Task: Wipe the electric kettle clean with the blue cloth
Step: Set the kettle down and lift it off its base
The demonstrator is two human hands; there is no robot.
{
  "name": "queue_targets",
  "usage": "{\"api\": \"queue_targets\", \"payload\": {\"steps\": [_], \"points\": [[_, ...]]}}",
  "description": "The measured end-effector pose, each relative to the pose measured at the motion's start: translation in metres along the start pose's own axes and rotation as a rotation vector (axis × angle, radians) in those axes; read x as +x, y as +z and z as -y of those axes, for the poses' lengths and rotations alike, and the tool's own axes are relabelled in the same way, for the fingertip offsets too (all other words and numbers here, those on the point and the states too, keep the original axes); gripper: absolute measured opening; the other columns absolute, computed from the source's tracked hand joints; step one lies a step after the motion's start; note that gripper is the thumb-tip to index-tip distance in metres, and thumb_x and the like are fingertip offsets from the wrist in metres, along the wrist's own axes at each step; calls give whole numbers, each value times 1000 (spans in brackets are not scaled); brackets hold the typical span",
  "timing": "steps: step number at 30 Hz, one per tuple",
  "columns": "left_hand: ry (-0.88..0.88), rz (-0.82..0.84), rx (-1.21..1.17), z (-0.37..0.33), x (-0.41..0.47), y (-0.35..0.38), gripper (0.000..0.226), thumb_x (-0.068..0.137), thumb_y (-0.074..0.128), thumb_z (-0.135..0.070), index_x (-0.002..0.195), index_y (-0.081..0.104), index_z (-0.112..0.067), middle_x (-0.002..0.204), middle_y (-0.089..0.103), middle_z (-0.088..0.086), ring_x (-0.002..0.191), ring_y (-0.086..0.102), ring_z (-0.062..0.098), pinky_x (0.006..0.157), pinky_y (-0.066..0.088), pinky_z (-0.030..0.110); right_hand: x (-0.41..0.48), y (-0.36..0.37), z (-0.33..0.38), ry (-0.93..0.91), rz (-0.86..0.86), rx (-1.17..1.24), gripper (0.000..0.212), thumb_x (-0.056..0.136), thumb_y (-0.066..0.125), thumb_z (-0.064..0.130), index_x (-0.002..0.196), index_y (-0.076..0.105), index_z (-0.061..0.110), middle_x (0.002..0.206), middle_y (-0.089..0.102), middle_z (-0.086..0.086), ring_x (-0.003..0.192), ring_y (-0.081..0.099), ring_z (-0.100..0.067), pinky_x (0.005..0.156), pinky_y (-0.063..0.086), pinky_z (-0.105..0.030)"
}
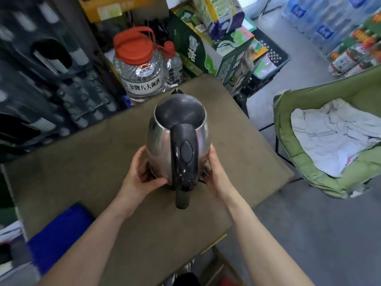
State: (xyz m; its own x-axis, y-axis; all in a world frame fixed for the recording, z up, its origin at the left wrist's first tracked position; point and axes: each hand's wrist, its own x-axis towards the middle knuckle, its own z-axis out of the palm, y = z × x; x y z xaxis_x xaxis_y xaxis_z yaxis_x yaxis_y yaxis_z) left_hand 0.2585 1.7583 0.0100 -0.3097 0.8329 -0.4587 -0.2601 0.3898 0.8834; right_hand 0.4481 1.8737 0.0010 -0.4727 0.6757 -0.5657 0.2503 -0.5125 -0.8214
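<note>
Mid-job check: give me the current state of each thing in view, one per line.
kettle: upright on the table, lid closed, held low on both sides.
left hand: gripping the kettle's lower left side.
right hand: gripping the kettle's lower right side.
blue cloth: lying on the table's near left edge, untouched.
table: covered in brown fabric.
clear jug: red cap on, behind the table.
white cloth: crumpled in the green chair.

The kettle base is hidden behind both hands and its handle. An arm covers part of the blue cloth. Shelf goods at left are blurred.
</note>
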Motion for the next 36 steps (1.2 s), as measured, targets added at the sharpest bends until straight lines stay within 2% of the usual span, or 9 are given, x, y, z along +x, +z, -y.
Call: {"api": "queue_targets", "payload": {"steps": [5, 8, 12, 15, 19, 22, 25, 31, 36], "points": [[85, -23, -16, -19, 41, -1, 100, 66, 83, -5, 135, 34, -58, 141, 57, 2, 128, 56, 13, 109, 43, 34, 44, 2, 31, -43, -17, 79, 98, 73, 42, 96, 144, 51, 29, 149, 48, -22, 140, 44, -41, 118, 33, -60], [150, 26, -21, -26, 75, 4, 98, 72, 80, 4, 135, 36, -57, 143, 55, 3, 131, 54, 13, 113, 40, 39, 63, -6, 48, -37, -80, 63, 107, 75, 44, 93, 143, 41, 10, 151, 30, -31, 141, 29, -51, 119, 24, -65], [163, 46, 9, -26, 104, 5, 101, 63, 86, -10, 127, 36, -69, 146, 52, -1, 135, 49, 12, 113, 39, 39, 76, -17, 59, -93, -84, 55, 67, 103, 22, 65, 127, 62, 17, 135, 68, -7, 127, 62, -21, 99, 53, -31], [154, 78, 22, -21, 111, 3, 104, 60, 88, -12, 121, 32, -75, 146, 53, -2, 135, 49, 10, 115, 38, 41, 83, -23, 53, -148, -20, 19, 62, 108, 12, 51, 136, 56, 17, 124, 72, 12, 118, 64, 0, 89, 52, -15], [193, 125, 9, -5, 109, 2, 107, 67, 84, 0, 137, 31, -60, 148, 50, -5, 139, 45, 13, 116, 35, 47, 78, -21, 48, -165, -2, -13, 55, 110, 17, 51, 156, 35, 27, 155, 51, 5, 144, 45, -12, 115, 39, -35], [204, 121, 23, 4, 108, 2, 110, 71, 83, 5, 151, 23, -40, 154, 43, 0, 144, 38, 18, 118, 29, 53, 76, -24, 46, -146, 5, -9, 53, 107, 24, 50, 154, 37, 29, 153, 52, 5, 142, 47, -10, 115, 42, -33], [186, 94, 32, 6, 106, 3, 112, 72, 81, 5, 154, 18, -37, 157, 39, -1, 144, 37, 15, 119, 29, 49, 75, -26, 53, -158, -34, -29, 36, 111, 24, 39, 136, 50, 41, 129, 64, 27, 125, 54, 12, 102, 45, -12], [172, 70, 144, -12, 92, 3, 105, 75, 74, 12, 155, 20, -26, 150, 47, 0, 134, 50, 11, 112, 40, 33, 43, -19, 73, -209, -371, -231, 61, 85, 39, 65, 136, 57, 35, 135, 65, 8, 130, 56, -11, 116, 41, -46], [163, 40, 214, -36, 75, 1, 99, 78, 71, 15, 156, 19, -18, 138, 49, -14, 117, 56, -12, 101, 45, 16, -13, 12, 107, -334, -254, -215, 55, 78, 65, 67, 127, 56, 45, 127, 64, 19, 120, 58, 6, 103, 47, -28]]}}
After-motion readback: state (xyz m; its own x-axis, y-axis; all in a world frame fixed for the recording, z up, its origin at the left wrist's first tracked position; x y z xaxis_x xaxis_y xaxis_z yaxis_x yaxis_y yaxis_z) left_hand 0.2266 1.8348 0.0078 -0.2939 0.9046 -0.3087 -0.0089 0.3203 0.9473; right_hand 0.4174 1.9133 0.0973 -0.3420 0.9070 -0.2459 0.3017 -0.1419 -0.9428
